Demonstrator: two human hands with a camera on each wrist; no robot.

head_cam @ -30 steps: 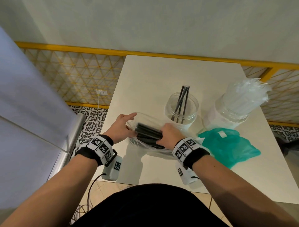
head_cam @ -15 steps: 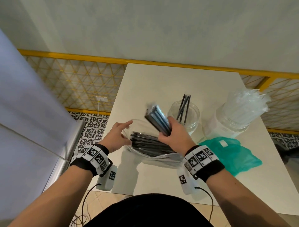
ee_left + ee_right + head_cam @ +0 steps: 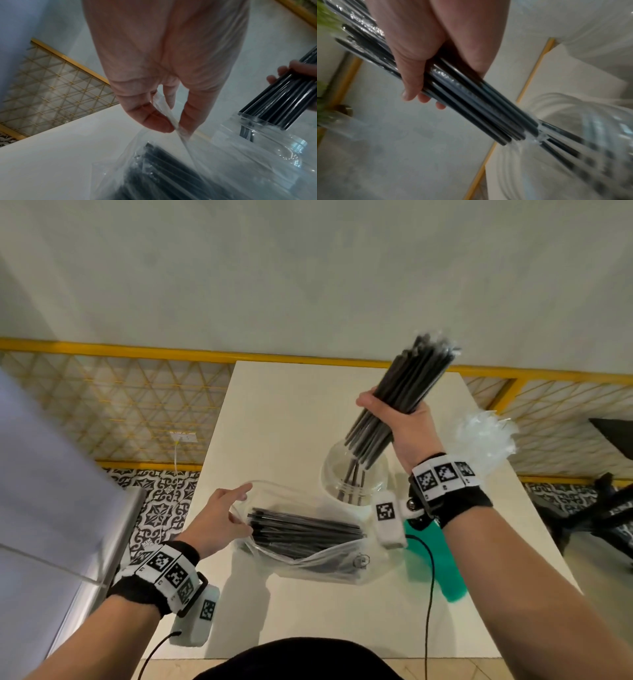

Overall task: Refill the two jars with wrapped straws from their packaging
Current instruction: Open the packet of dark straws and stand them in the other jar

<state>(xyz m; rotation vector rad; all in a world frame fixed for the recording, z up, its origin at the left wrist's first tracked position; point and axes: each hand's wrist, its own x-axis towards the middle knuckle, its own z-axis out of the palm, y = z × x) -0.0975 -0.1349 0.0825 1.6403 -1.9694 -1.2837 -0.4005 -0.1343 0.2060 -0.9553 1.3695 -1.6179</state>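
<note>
- The left hand pinches the rim of the clear plastic bag between thumb and fingertips, holding its mouth open; the bag lies on the white table near its front edge.
- Inside the bag a pile of black wrapped straws lies flat, pointing left to right.
- Just right of the bag, a green plastic bag lies on the table, partly hidden by the right forearm.
- Behind the bag stands a clear jar with a few black straws leaning inside.
- The right hand is clenched round a bundle of black straws, held tilted above the jar; the lower ends sit at the jar's mouth, the upper ends point up and to the right.
- To the right, behind the right wrist, a second jar shows only its bunch of clear-wrapped straws; its body is hidden.
- Beyond the table runs a yellow railing below a pale wall.
</note>
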